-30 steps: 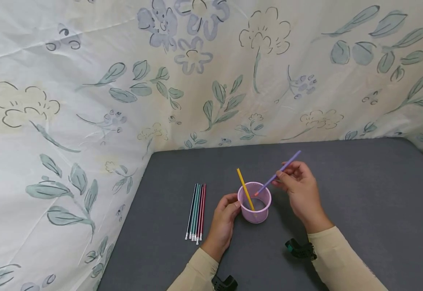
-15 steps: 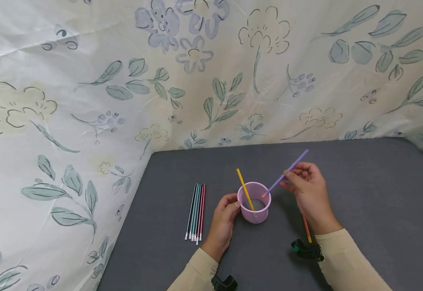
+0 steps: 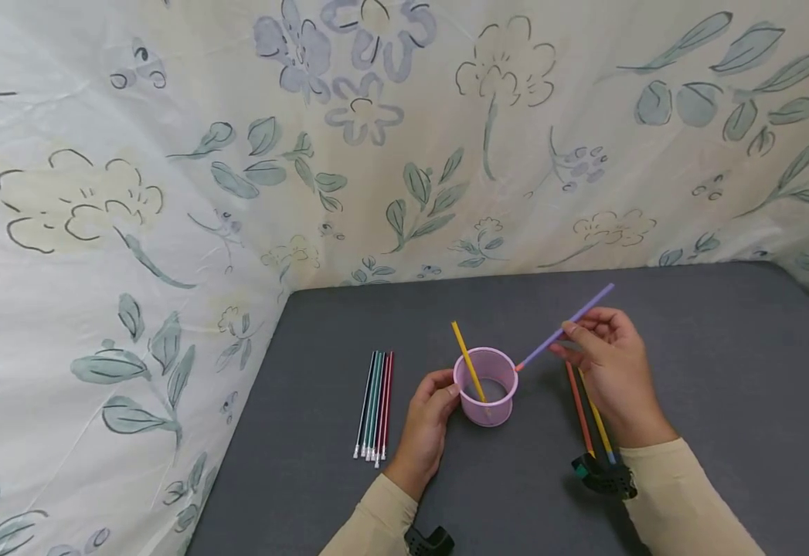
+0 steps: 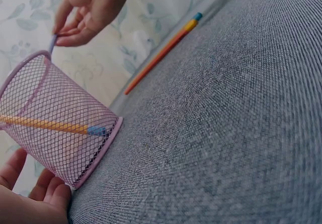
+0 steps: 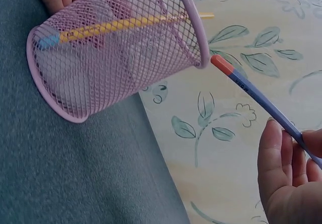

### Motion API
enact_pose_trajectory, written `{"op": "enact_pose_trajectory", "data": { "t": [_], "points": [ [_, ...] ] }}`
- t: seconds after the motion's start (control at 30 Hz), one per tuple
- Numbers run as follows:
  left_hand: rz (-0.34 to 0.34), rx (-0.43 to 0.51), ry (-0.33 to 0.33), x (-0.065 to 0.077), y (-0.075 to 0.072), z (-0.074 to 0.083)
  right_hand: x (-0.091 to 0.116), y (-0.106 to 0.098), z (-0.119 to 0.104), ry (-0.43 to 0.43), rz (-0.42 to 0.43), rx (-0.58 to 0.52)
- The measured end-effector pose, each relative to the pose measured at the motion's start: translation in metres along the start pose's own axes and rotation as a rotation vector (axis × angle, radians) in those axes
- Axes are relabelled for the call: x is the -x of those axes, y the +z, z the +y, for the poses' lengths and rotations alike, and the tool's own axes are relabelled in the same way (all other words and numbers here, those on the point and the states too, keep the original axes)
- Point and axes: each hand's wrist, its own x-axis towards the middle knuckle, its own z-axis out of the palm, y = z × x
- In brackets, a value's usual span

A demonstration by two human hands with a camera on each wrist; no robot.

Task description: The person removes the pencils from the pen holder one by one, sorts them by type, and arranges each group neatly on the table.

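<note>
My left hand [image 3: 430, 417] grips the left side of a pink mesh pencil cup [image 3: 489, 415], which stands upright on the table. One yellow pencil [image 3: 469, 359] leans inside it, its blue end down by the base in the wrist views. Between thumb and fingers, my right hand [image 3: 609, 371] pinches a purple pencil [image 3: 550, 337] on a slant, right of the cup. The orange end [image 5: 221, 64] of that pencil points down and left, just outside the rim [image 5: 201, 48] in the right wrist view.
Several dark, teal and red pencils [image 3: 376, 405] with metal-banded ends lie in a row left of the cup. Beneath my right wrist lie an orange pencil [image 3: 579, 409] and a yellow pencil [image 3: 597, 421]. A flowered cloth [image 3: 376, 193] rises behind the grey table [image 3: 724, 371].
My right hand has moved right, drawing the purple pencil's orange end from inside the cup's mouth to its right rim. The orange and yellow pencils beneath my wrist have come into view.
</note>
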Motion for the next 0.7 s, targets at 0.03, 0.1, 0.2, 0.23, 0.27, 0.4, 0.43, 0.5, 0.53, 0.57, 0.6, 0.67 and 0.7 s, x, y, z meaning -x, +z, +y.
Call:
{"op": "enact_pose_trajectory", "data": {
  "t": [0.03, 0.1, 0.2, 0.23, 0.27, 0.4, 0.43, 0.5, 0.53, 0.57, 0.6, 0.67, 0.7],
  "points": [
    [-0.001, 0.002, 0.003, 0.000, 0.000, 0.000, 0.000, -0.001, -0.001, -0.002, -0.001, -0.002],
    [-0.001, 0.002, 0.007, 0.000, 0.000, -0.001, 0.001, -0.004, -0.001, -0.004, -0.003, -0.012],
    [-0.003, 0.002, 0.012, 0.000, 0.000, -0.002, 0.002, -0.008, -0.002, -0.002, -0.003, -0.015],
    [-0.003, 0.000, 0.014, 0.001, -0.001, -0.002, 0.002, -0.010, -0.001, 0.000, -0.002, -0.016],
    [-0.004, -0.001, 0.018, 0.001, -0.001, -0.003, 0.003, -0.011, -0.001, 0.001, -0.001, -0.013],
    [-0.008, -0.008, 0.029, 0.001, -0.002, -0.004, 0.006, -0.018, 0.001, 0.008, 0.000, 0.009],
    [-0.010, -0.009, 0.031, 0.001, -0.003, -0.004, 0.006, -0.020, 0.002, 0.010, 0.000, 0.014],
    [-0.014, -0.014, 0.035, 0.002, -0.003, -0.005, 0.008, -0.024, 0.003, 0.013, -0.001, 0.021],
    [-0.016, -0.015, 0.035, 0.002, -0.003, -0.005, 0.009, -0.026, 0.003, 0.014, -0.002, 0.024],
    [-0.019, -0.015, 0.036, 0.002, -0.004, -0.006, 0.010, -0.028, 0.003, 0.014, -0.004, 0.025],
    [-0.021, -0.013, 0.037, 0.003, -0.004, -0.006, 0.010, -0.030, 0.004, 0.014, -0.006, 0.024],
    [-0.023, -0.012, 0.036, 0.004, -0.004, -0.007, 0.012, -0.035, 0.004, 0.014, -0.009, 0.017],
    [-0.025, -0.010, 0.034, 0.004, -0.005, -0.008, 0.012, -0.037, 0.005, 0.013, -0.012, 0.019]
  ]
}}
